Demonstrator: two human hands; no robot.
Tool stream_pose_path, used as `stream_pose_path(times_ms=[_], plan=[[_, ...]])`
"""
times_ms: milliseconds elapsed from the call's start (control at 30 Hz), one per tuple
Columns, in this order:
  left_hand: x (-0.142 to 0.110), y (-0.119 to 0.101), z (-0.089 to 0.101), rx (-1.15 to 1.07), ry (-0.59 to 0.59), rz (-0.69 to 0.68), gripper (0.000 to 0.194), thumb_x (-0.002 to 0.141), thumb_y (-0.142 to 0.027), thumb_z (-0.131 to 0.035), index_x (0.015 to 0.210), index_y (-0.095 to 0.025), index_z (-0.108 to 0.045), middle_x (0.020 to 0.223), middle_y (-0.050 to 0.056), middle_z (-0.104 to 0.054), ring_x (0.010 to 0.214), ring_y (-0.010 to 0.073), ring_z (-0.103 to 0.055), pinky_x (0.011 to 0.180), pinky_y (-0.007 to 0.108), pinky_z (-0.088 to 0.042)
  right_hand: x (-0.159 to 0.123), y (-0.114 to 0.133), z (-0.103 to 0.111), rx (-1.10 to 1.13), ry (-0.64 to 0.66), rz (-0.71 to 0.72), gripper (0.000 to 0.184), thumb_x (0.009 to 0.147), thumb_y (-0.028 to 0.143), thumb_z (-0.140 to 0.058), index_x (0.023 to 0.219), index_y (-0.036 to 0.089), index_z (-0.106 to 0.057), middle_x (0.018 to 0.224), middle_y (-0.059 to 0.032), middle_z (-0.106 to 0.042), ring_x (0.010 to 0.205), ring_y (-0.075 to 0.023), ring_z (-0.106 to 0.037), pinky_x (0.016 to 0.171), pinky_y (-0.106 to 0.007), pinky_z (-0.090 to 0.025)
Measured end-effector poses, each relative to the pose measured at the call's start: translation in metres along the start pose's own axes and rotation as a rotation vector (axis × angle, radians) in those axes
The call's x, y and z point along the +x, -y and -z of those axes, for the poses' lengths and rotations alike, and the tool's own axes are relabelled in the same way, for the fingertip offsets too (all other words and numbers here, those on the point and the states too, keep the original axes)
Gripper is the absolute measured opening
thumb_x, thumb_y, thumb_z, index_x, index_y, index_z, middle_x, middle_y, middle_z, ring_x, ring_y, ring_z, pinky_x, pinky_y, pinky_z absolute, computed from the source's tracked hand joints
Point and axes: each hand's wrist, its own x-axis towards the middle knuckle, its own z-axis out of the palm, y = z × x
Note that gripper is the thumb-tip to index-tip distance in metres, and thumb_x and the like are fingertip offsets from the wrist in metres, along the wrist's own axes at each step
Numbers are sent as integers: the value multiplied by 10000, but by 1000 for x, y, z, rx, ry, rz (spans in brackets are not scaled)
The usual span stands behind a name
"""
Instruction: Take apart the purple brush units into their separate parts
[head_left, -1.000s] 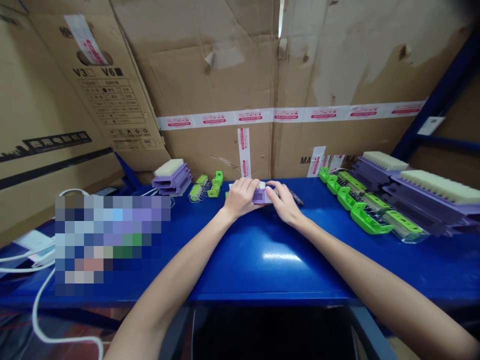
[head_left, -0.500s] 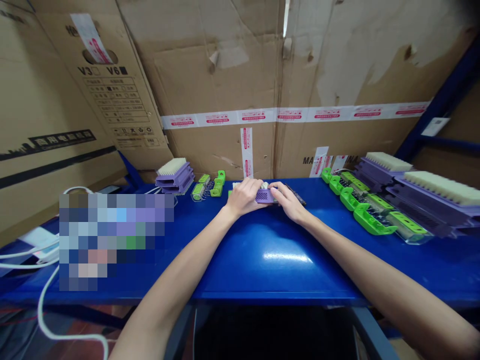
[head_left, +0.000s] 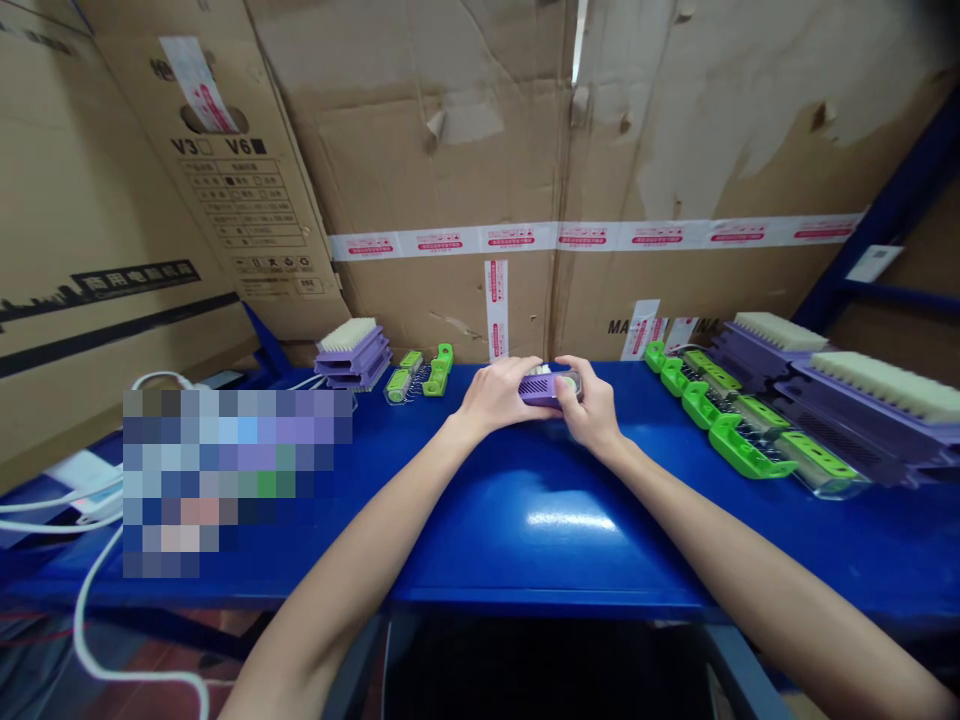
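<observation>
Near the back middle of the table, my left hand (head_left: 496, 393) is closed round a purple brush body (head_left: 538, 388) with a slotted side. Pale tufts show along its top between my hands. My right hand (head_left: 596, 405) grips a clear end piece with a light green part (head_left: 573, 384) at the brush body's right end, the thumb on its front. Whether the end piece is joined to the body or only held against it, I cannot tell. My palms and fingers hide much of both.
At the right lie purple brushes (head_left: 885, 385) with cream bristles, bright green caps (head_left: 739, 450) and clear-and-green pieces (head_left: 819, 460). Similar purple brushes (head_left: 352, 355) and a green cap (head_left: 438, 372) stand back left. White cables (head_left: 90, 600) and a blurred-out patch occupy the left. Cardboard (head_left: 450, 180) walls the back.
My right hand has turned and closed round the clear end piece, bringing it against the brush body's right end. A dark, long shape beside that hand no longer shows. My left hand keeps its grip.
</observation>
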Motion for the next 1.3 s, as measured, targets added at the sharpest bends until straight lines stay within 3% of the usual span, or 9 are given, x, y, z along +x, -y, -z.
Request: stream_pose_path(times_ms=[167, 333, 500, 633, 833, 1100, 1200, 1300], plan=[[-5, -17, -8, 187, 56, -174, 734, 759, -623, -610, 1276, -114, -494, 1188, 176, -609, 1088, 314, -572, 1004, 480, -380, 2, 2, 3, -92, -100, -186, 544, 892, 608, -337, 1076, 174, -607, 783, -81, -681, 659, -218, -618, 615, -300, -430], [-10, -31, -22, 333, 56, -53, 746, 763, -400, -654, 1389, -113, -367, 1252, 198, -546, 1129, 333, -518, 1066, 568, -229, 3, 6, 2, -123, -143, -238, 527, 894, 587, -365, 1142, 174, -578, 795, -91, -684, 707, -240, -631, 635, -307, -428], [-13, -22, -25, 259, 8, -107, 532, 757, -303, -585, 1245, -115, -486, 1112, 149, -611, 1020, 286, -556, 1027, 492, -297, 1, 11, 0, -41, -89, -218, 472, 899, 553, -383, 1140, 184, -553, 709, -48, -642, 603, -204, -585, 595, -296, -417], [-15, -13, -21, 213, -32, -164, 521, 722, -335, -586, 1186, -109, -506, 1064, 145, -626, 937, 285, -569, 876, 435, -400, 0, 14, 1, 45, -42, -186, 388, 903, 531, -401, 1037, 202, -558, 616, 6, -571, 519, -160, -519, 552, -271, -383], [-15, -12, -19, 185, -60, -195, 500, 723, -332, -576, 1164, -109, -503, 1036, 145, -625, 906, 282, -574, 795, 403, -422, 2, 15, 2, 87, -22, -174, 328, 900, 521, -417, 896, 216, -537, 585, 35, -525, 504, -133, -475, 548, -258, -365], [-12, -14, -18, 226, 55, -168, 518, 738, -348, -584, 1187, -107, -491, 1009, 136, -610, 898, 285, -553, 772, 399, -401, 3, 3, -1, 177, -13, -221, 330, 876, 529, -448, 858, 214, -546, 589, 33, -527, 520, -134, -481, 539, -263, -371], [-11, -23, -17, 327, 141, -133, 533, 733, -316, -597, 1206, -95, -490, 994, 142, -598, 891, 297, -538, 759, 414, -380, 1, -3, -4, 154, -7, -302, 369, 867, 540, -429, 960, 213, -572, 630, 10, -590, 554, -165, -529, 567, -288, -405], [-10, -37, -15, 415, 174, -91, 536, 735, -269, -583, 1225, -76, -487, 972, 144, -587, 868, 294, -525, 729, 415, -363, 0, -6, -4, 102, -42, -309, 390, 879, 533, -381, 923, 208, -591, 742, -40, -658, 666, -200, -587, 628, -306, -424]])
